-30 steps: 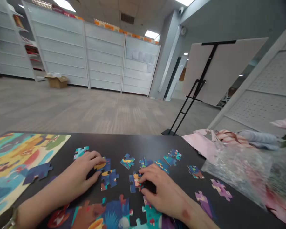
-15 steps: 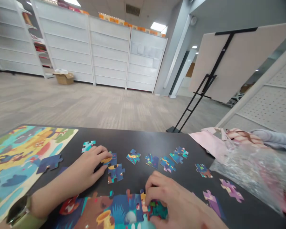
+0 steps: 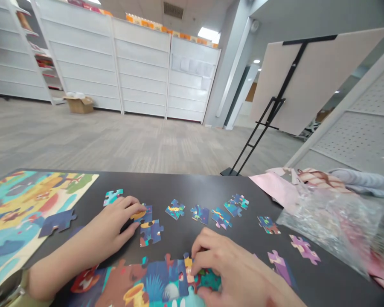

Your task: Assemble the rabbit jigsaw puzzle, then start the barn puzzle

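Observation:
My left hand (image 3: 123, 219), a watch (image 3: 11, 285) on its wrist, has thumb and fingertips closed about the left edge of a blue-and-yellow puzzle piece (image 3: 147, 213) lying on the table. A second blue piece (image 3: 151, 233) lies just below it. Down at the front is a joined section of jigsaw puzzle (image 3: 156, 281) with a brown figure and blue plants. At its right edge my right hand (image 3: 224, 264) is curled, thumb and fingers pinching a dark green puzzle piece (image 3: 209, 279), partly covered by the hand.
Several loose pieces (image 3: 200, 214) are spread across the black table (image 3: 179, 185). A colourful picture sheet (image 3: 73, 187) lies at left, a dark blue piece (image 3: 57, 222) on its edge. Crumpled clear plastic (image 3: 333, 217) and pink cloth (image 3: 275, 187) occupy the right. An easel (image 3: 269, 115) stands beyond.
The view has shifted slightly, so the table things sit a little further left. Both hands keep nearly the same places on their pieces.

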Demonstrator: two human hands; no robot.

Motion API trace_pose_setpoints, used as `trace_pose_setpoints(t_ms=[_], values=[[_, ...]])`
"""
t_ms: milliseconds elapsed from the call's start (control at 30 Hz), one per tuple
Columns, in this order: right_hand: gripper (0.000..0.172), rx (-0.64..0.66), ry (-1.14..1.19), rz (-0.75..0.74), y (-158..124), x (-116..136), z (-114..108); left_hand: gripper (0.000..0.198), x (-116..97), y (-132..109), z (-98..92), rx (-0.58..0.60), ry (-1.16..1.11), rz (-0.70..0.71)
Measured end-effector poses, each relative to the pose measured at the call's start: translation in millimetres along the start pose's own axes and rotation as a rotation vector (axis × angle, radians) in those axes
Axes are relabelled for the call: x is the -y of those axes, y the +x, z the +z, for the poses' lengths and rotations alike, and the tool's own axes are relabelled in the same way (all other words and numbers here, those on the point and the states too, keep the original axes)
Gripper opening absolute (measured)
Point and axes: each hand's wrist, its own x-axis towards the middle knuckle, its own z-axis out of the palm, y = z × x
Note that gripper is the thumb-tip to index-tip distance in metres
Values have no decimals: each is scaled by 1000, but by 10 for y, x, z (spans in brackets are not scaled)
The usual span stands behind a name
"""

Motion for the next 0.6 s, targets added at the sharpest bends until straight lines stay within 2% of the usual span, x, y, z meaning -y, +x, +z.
trace_pose_setpoints(t_ms=[167, 300, 433, 533, 600], values=[[25, -184, -42, 38, 69, -72, 10, 29, 55, -8, 31, -5, 19, 27], [28, -246, -93, 62, 128, -264, 14, 27, 35, -6, 20, 10, 40, 45], [35, -394, -161, 237, 168, -491, 4, 27, -16, -11, -2, 12, 54, 47], [34, -397, -146, 349, 196, -532, -15, 28, -19, -15, 1, 15, 68, 50], [30, -396, -123, 373, 210, -504, -30, 28, -10, -15, 8, 18, 77, 48]])
